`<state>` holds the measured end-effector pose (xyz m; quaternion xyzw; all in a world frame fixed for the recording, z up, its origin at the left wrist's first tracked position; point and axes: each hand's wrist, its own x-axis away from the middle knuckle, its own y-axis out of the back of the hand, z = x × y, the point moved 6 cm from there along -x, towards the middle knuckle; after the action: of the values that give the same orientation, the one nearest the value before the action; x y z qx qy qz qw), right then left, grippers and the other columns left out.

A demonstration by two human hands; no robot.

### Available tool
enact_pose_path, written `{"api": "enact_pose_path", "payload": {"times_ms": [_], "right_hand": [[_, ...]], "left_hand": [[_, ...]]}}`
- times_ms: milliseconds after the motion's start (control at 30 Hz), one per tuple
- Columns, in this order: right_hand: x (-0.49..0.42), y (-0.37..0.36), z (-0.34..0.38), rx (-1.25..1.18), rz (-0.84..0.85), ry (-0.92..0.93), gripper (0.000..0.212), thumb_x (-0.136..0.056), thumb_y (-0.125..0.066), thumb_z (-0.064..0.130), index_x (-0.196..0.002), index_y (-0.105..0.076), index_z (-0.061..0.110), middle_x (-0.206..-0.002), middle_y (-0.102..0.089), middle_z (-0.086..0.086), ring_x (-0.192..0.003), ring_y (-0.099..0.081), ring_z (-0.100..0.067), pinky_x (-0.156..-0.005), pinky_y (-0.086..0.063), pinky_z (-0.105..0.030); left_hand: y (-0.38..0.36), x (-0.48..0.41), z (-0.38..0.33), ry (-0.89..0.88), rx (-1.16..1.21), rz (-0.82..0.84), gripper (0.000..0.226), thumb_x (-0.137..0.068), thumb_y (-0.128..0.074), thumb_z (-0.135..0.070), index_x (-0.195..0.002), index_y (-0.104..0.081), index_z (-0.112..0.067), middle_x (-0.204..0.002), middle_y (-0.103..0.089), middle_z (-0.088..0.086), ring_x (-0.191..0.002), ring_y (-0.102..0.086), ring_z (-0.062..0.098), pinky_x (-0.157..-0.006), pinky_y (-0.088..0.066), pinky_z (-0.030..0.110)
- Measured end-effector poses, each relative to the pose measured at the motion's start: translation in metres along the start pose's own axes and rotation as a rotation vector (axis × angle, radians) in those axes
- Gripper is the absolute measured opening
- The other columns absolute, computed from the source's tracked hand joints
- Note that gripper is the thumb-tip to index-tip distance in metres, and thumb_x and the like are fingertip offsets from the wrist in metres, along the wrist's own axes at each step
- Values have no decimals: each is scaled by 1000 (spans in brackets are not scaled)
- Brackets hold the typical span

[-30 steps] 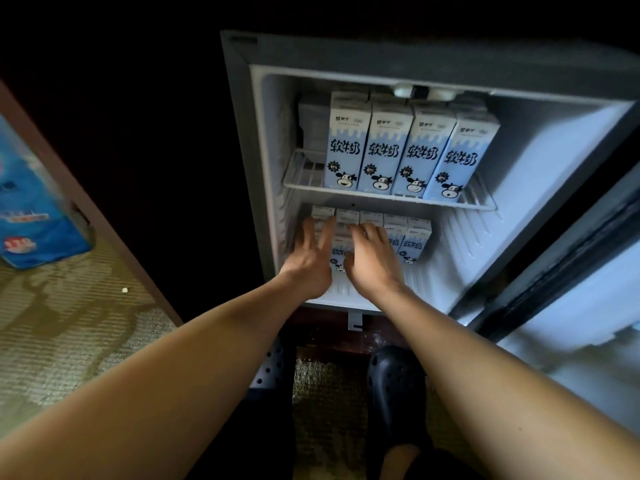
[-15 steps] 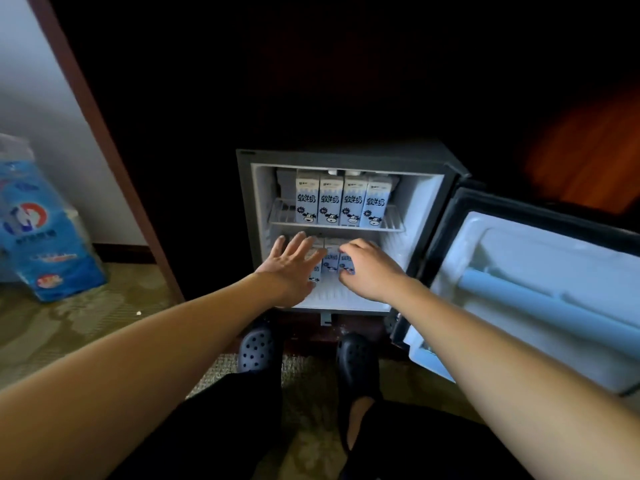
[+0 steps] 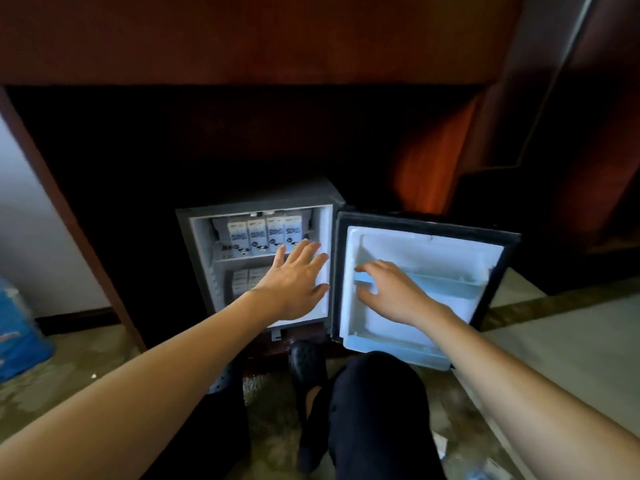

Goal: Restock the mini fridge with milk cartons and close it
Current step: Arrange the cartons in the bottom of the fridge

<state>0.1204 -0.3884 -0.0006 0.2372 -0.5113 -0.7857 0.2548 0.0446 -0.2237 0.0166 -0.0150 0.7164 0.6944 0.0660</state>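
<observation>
The grey mini fridge (image 3: 194,237) stands open in a dark wooden alcove. Several white-and-blue milk cartons (image 3: 265,233) stand in a row on its upper wire shelf, and more cartons (image 3: 244,280) sit on the lower level. My left hand (image 3: 294,282) is spread flat in front of the fridge opening, holding nothing. The fridge door (image 3: 433,251) hangs wide open to the right, white inside with a black seal. My right hand (image 3: 391,292) rests on the door's inner face by its shelf rail, fingers apart.
A blue plastic-wrapped pack (image 3: 17,334) sits on the patterned carpet at the left by a wooden frame post (image 3: 69,220). My dark shoes (image 3: 306,362) and knees are just below the fridge. A pale floor strip (image 3: 554,348) lies to the right.
My head has pulled back and up, so the fridge looks smaller. Both hands left the lower cartons: the left lifted in front of the opening, the right moved over to the door's inner face.
</observation>
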Motion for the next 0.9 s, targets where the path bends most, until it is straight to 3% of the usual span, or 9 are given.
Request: {"api": "enact_pose_path", "payload": {"times_ms": [200, 500, 900], "right_hand": [[55, 28, -58, 0, -71, -123, 51, -97, -54, 38, -144, -47, 21, -148, -47, 3, -140, -37, -17, -113, -34, -35], [133, 11, -152, -32, -104, -341, 51, -97, -55, 39, -144, -46, 24, -146, -49, 4, -132, -46, -17, -107, -41, -35], [191, -73, -241, -81, 3, -504, 46, -97, -55, 37, -139, -53, 20, -135, -57, -4, -124, -51, -23, -102, -44, -38]], "left_hand": [[2, -26, -84, -150, 17, -1, 64, -104, -40, -44, -157, -16, -17, -166, -4, 1, -154, 6, 21, -124, -2, 51], [-79, -54, -201, -287, 86, 96, 67, -104, -39, -45, -159, -7, -23, -167, 6, 2, -154, 6, 25, -123, -3, 52], [-211, -73, -233, -269, 132, 303, 75, -100, -48, -39, -159, -4, -21, -166, -3, 7, -153, -4, 26, -122, -9, 51]]}}
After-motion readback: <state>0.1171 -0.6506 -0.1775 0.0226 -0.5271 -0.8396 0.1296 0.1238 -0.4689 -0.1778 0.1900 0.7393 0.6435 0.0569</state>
